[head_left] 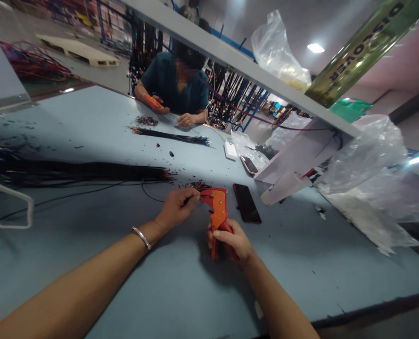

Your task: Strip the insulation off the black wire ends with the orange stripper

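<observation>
Pale-blue desk (181, 292), smooth, speckled with offcuts, in a lit workshop; a co-worker (163, 75) at its far edge. Long bundle of straight black wires (89, 172) lies toward the left edge. Right hand (237, 240) wrapped round the handles of an orange-and-red hand tool (219, 207), between far and near edges, its nose upward. Left hand (181, 205) closed, fingertips pinching a thin black wire (151, 195) beside that nose. Loose heap of short clippings (199, 185) just beyond
</observation>
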Demonstrator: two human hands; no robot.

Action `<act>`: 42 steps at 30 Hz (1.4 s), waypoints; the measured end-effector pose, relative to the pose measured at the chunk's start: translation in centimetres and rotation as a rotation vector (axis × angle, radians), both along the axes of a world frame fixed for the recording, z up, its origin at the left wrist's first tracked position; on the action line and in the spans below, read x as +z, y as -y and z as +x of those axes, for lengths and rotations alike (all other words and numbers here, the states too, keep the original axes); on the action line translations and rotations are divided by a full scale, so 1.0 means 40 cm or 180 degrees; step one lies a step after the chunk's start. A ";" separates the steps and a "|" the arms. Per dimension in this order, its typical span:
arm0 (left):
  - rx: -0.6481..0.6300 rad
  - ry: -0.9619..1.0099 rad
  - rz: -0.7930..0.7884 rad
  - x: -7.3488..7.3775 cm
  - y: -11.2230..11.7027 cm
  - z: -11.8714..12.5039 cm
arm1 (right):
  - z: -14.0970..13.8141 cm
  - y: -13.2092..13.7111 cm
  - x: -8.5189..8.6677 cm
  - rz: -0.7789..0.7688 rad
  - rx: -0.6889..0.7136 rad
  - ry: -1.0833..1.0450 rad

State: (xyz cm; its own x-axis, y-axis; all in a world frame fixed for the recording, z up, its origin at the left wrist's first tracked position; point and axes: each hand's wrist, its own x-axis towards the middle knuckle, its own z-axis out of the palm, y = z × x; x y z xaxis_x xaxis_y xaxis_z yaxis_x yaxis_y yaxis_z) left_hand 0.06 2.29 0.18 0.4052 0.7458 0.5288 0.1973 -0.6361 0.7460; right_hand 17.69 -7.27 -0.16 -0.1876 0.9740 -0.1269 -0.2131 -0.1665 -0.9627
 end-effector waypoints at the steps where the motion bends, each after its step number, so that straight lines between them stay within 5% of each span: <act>1: -0.0005 -0.0005 -0.0005 -0.001 0.000 0.000 | 0.001 0.000 -0.003 0.0022 -0.0011 0.0017; 36: 0.0224 -0.0164 -0.0119 -0.009 0.002 0.001 | -0.007 0.002 0.011 0.0193 0.0045 0.0763; 42: 0.0258 -0.0172 -0.0082 -0.009 0.002 0.006 | -0.020 0.003 -0.003 0.0103 -0.0457 0.0568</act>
